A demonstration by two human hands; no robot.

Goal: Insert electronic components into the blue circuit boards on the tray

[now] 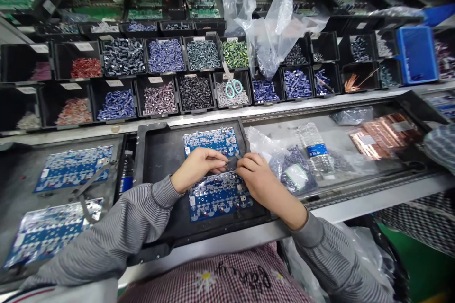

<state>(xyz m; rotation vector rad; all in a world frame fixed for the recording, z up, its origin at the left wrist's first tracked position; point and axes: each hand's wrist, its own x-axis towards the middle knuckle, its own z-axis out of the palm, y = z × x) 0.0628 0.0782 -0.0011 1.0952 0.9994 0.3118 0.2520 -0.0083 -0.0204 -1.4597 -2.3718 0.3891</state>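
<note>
Precariously low: left hand and right hand over a blue circuit board, fingertips pinched, any held piece too small to tell; risk of a slip bending components.

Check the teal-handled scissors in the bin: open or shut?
Shut: the teal-handled scissors show blades closed together as one narrow point.

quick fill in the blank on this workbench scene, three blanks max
The left hand and right hand are over a blue ____ lying in a black tray.
The scissors have ____ handles.
The copper-coloured sheets lie toward the person's ____ side of the bench.

Missing words: circuit board; teal; right
</note>
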